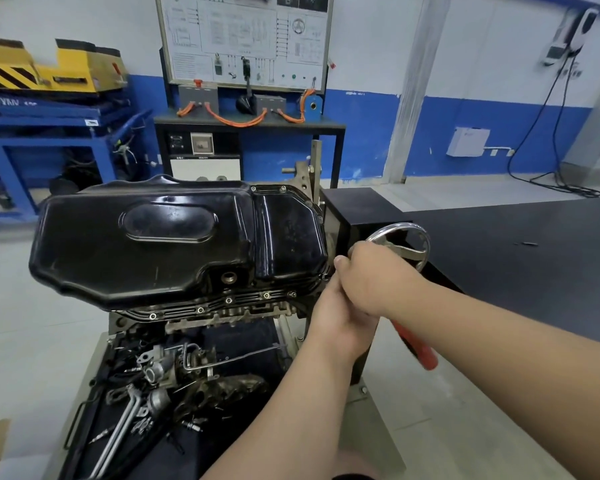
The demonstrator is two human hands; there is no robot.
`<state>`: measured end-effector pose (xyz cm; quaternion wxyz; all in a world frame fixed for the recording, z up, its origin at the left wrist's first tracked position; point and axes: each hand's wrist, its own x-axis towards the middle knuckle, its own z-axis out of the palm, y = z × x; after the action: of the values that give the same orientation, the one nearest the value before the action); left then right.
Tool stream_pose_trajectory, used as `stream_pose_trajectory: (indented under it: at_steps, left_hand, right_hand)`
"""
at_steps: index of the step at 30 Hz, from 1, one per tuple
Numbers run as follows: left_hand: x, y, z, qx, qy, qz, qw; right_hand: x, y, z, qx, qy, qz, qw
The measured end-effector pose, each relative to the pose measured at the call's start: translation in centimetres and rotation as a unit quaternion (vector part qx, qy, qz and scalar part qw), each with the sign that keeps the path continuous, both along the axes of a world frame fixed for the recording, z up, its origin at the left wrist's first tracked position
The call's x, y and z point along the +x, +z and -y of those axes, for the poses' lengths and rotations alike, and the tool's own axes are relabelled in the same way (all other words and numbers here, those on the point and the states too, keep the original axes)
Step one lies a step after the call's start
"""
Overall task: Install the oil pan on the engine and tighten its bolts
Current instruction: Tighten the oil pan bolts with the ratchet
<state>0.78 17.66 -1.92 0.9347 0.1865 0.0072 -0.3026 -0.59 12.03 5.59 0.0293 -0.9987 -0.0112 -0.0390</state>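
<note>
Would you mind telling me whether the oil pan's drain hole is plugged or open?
Open: the threaded drain hole in the black oil pan shows as an empty ring, with no plug in it.

- The wall (465, 46) ahead of me is white above, with a blue band below.
- Pale tiled floor (7, 289) all round.
- A wiring diagram board (243, 39) stands on a black stand.
- Blue bench (49, 116) at my left carries yellow equipment (42, 71).
- Black cables (551, 133) hang down the wall.
</note>
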Motion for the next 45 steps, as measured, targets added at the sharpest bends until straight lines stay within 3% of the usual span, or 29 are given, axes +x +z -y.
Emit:
stream_pose_trajectory:
  at_steps: [2,4,6,7,10,13,15,17,20,22,25,27,28,30,33,35,36,37,40,43,45]
  left_hand:
    - [-0.2,0.4,0.0,0.014,-0.011,0.007,1.0]
    - [0.1,0.7,0.1,0.043,0.012,0.012,0.999]
    - [0.4,0.8,0.3,0.061,0.027,-0.001,0.998]
    - [0.5,0.8,0.3,0.066,0.031,-0.005,0.997]
    - [0.4,0.7,-0.2,0.065,0.036,0.014,0.997]
    - [-0.1,0.5,-0.9,0.033,-0.001,0.033,0.999]
    - [-0.3,0.2,-1.1,0.003,-0.019,0.018,1.0]
    - [-0.4,-0.1,-1.0,-0.01,-0.009,0.009,1.0]
    - [-0.1,0.2,-0.7,0.0,0.001,-0.004,1.0]
    - [0.2,0.6,-0.5,0.02,0.004,0.004,1.0]
    - [0.6,0.5,0.0,0.067,0.026,-0.007,0.997]
    - [0.6,0.3,0.3,0.083,0.038,-0.009,0.996]
    - [0.5,0.3,0.3,0.082,0.043,-0.006,0.996]
    - [0.2,0.2,0.0,0.062,0.044,0.01,0.997]
    - [0.0,0.4,-0.7,0.035,0.009,0.028,0.999]
    - [0.0,0.4,-0.9,0.03,-0.004,0.023,0.999]
    - [0.0,0.5,-0.9,0.03,-0.006,0.019,0.999]
    - [-0.2,0.7,-1.0,0.033,-0.004,0.013,0.999]
    - [-0.3,1.1,-0.9,0.052,0.011,0.009,0.999]
    - [-0.1,1.1,-0.5,0.084,0.036,-0.005,0.996]
    - [0.2,0.9,-0.1,0.081,0.056,-0.032,0.995]
  right_hand:
    - [-0.5,0.3,0.1,-0.185,0.061,0.075,0.978]
    - [-0.5,1.1,0.8,-0.299,0.176,0.132,0.929]
    - [0.1,2.0,1.9,-0.371,0.295,0.145,0.869]
    - [0.4,2.5,2.3,-0.376,0.319,0.143,0.858]
    - [0.3,2.2,1.2,-0.315,0.282,0.092,0.902]
    - [0.3,0.0,-0.3,-0.116,0.079,0.095,0.986]
    - [0.3,-0.4,-0.7,0.048,-0.03,0.016,0.998]
    - [0.6,-0.7,-0.6,0.124,-0.047,-0.016,0.991]
    - [0.4,-0.3,-0.3,0.091,-0.04,0.004,0.995]
    - [0.4,0.0,0.3,-0.055,0.028,0.053,0.997]
    - [0.6,1.0,1.8,-0.276,0.256,0.124,0.918]
    - [1.0,1.7,2.5,-0.34,0.339,0.101,0.871]
    - [0.9,1.8,2.5,-0.343,0.336,0.091,0.872]
    - [0.6,1.3,1.7,-0.282,0.258,0.098,0.919]
    - [0.6,-0.4,0.1,-0.062,0.025,0.079,0.995]
    - [0.6,-0.7,-0.5,0.098,-0.056,0.061,0.992]
    - [0.6,-0.6,-0.7,0.132,-0.066,0.067,0.987]
    - [0.5,-0.5,-0.8,0.118,-0.058,0.068,0.989]
    - [0.3,0.1,-0.5,-0.048,0.023,0.063,0.997]
    - [-0.1,1.2,0.7,-0.232,0.158,0.102,0.954]
    - [-0.1,2.1,1.7,-0.266,0.227,0.079,0.934]
